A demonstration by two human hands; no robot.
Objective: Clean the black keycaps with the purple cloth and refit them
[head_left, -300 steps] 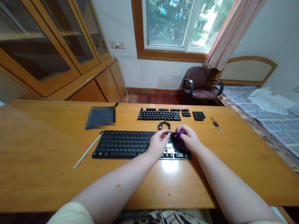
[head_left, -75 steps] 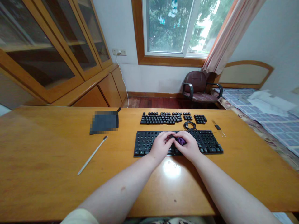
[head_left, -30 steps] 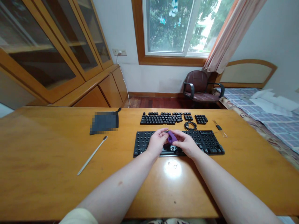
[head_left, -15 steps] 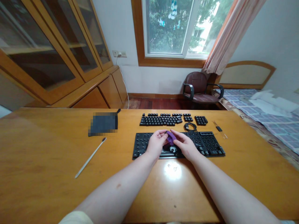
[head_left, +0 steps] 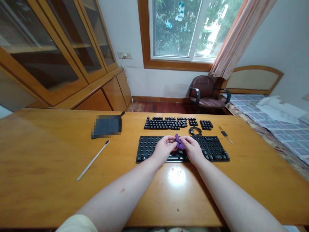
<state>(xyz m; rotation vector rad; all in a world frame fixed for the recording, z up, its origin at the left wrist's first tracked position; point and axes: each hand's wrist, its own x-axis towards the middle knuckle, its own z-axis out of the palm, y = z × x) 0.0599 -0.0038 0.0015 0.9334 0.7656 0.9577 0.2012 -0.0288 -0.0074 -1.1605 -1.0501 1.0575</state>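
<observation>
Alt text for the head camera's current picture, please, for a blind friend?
A person's left hand and right hand hold a crumpled purple cloth over a mostly keyless black plastic keyboard; loose black keycaps lie beyond it on a brown wooden table.

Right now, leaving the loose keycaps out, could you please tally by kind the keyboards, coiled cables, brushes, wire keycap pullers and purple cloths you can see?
Partly stripped keyboard: 1
Coiled cable: 1
White-handled brush: 1
Wire keycap puller: 1
Purple cloth: 1
Total: 5
</observation>
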